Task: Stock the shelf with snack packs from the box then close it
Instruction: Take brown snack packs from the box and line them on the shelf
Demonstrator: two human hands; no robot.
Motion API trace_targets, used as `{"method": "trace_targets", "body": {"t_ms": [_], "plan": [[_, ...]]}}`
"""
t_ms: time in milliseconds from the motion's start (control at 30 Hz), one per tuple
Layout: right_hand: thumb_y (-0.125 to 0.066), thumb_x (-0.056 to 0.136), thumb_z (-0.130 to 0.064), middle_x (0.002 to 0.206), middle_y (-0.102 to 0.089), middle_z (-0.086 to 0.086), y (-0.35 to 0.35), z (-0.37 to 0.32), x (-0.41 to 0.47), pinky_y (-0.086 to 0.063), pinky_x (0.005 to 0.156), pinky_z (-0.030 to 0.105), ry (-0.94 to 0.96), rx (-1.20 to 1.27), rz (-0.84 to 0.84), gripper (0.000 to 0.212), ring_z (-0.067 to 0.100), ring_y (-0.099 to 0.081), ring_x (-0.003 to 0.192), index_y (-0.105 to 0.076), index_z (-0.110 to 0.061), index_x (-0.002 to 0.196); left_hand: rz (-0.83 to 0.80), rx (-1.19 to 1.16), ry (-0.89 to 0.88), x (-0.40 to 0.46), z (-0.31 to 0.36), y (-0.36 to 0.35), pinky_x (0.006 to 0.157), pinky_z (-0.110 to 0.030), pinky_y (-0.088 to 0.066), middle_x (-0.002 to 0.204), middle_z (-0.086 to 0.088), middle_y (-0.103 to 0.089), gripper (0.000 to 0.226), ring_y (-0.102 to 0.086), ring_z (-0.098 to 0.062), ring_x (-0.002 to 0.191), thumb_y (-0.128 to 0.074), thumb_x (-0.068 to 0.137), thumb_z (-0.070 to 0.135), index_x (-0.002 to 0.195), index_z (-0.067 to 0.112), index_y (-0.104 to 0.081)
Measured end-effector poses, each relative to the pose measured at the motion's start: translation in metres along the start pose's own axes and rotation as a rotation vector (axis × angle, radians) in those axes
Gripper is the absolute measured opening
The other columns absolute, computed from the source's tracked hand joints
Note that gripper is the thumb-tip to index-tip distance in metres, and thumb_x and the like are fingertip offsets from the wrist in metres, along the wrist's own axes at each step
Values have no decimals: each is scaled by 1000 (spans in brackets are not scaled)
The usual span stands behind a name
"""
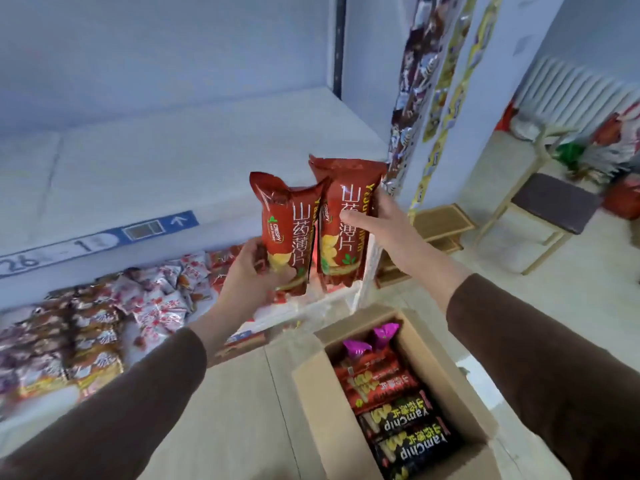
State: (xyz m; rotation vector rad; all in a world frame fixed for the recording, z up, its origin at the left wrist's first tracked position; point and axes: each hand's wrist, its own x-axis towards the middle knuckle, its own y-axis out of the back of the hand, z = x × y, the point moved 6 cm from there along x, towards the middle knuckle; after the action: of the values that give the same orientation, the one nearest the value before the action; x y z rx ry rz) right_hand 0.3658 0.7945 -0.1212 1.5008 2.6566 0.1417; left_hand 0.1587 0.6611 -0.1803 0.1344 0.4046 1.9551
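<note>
My left hand [247, 275] grips the lower end of a red yam-chip pack [287, 233], held upright. Beside it my right hand [384, 223] holds a second red yam-chip pack [346, 220] upright, thumb across its front. Both packs are raised in front of the white shelf [180, 161], whose top board is bare. Below my hands, an open cardboard box [322, 410] stands on the floor. It holds several red, black and purple snack packs [398, 403] lying in a row.
The lower shelf level at left is piled with several small red-and-white wrapped snacks [104, 327]. Strips of hanging snack packets [412, 81] run down the shelf's right post. A stool with a dark seat [554, 202] and a wooden crate [440, 223] stand at right.
</note>
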Motion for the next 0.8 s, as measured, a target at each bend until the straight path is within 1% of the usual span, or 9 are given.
{"method": "trace_targets", "body": {"t_ms": [100, 200, 300, 400, 533, 600, 667, 733, 800], "plan": [[-80, 85, -25, 126, -70, -6, -56, -44, 16, -49, 105, 41, 69, -22, -89, 56, 11, -66, 115, -53, -25, 135, 57, -13, -22, -12, 10, 66, 98, -45, -53, 118, 12, -68, 70, -66, -11, 107, -88, 72, 35, 131, 29, -50], [-78, 87, -18, 126, -70, -2, -121, -81, 30, -51, 102, 36, 126, -34, -166, 53, 13, -67, 115, -53, -20, 134, 128, -16, -47, -23, 14, 136, 99, -43, -51, 121, 12, -67, 74, -64, -11, 109, -88, 73, 38, 135, 28, -49], [-82, 82, -27, 125, -70, -2, -187, -114, 43, -51, 101, 38, 176, -76, -196, 60, 14, -66, 115, -52, -23, 135, 198, -22, -78, -34, 11, 208, 93, -36, -52, 118, 12, -67, 68, -64, -8, 108, -86, 75, 37, 131, 28, -50], [-83, 81, -28, 125, -70, -3, -252, -142, 54, -51, 103, 42, 218, -92, -226, 64, 13, -67, 114, -50, -24, 136, 270, -23, -97, -42, 7, 276, 84, -26, -49, 115, 15, -65, 63, -62, -3, 105, -84, 77, 36, 129, 29, -49], [-86, 74, -37, 126, -70, -3, -323, -170, 69, -50, 105, 47, 253, -92, -261, 71, 14, -67, 115, -50, -26, 135, 333, -29, -127, -43, -4, 353, 88, -31, -53, 117, 10, -68, 64, -65, -8, 105, -85, 77, 30, 132, 24, -51], [-86, 71, -40, 126, -69, -3, -350, -179, 79, -49, 106, 47, 253, -79, -273, 73, 14, -67, 116, -51, -27, 134, 367, -43, -130, -41, -11, 383, 85, -27, -53, 116, 9, -69, 61, -65, -8, 104, -85, 79, 27, 131, 24, -53], [-85, 74, -39, 128, -68, -5, -371, -185, 91, -49, 106, 47, 252, -87, -281, 72, 13, -65, 117, -50, -26, 135, 394, -54, -129, -35, -17, 405, 83, -25, -51, 115, 10, -69, 57, -65, -7, 103, -84, 80, 25, 128, 24, -54], [-84, 78, -38, 129, -67, -7, -389, -190, 106, -49, 106, 46, 260, -108, -280, 69, 13, -64, 118, -50, -26, 136, 417, -74, -129, -25, -24, 425, 84, -28, -51, 114, 11, -69, 55, -65, -6, 104, -83, 80, 23, 127, 25, -55], [-83, 80, -37, 128, -67, -8, -406, -193, 128, -50, 105, 45, 265, -117, -278, 65, 13, -64, 117, -51, -26, 135, 439, -88, -126, -9, -31, 443, 81, -26, -50, 113, 10, -69, 54, -65, -7, 103, -83, 80, 20, 126, 25, -55]]}}
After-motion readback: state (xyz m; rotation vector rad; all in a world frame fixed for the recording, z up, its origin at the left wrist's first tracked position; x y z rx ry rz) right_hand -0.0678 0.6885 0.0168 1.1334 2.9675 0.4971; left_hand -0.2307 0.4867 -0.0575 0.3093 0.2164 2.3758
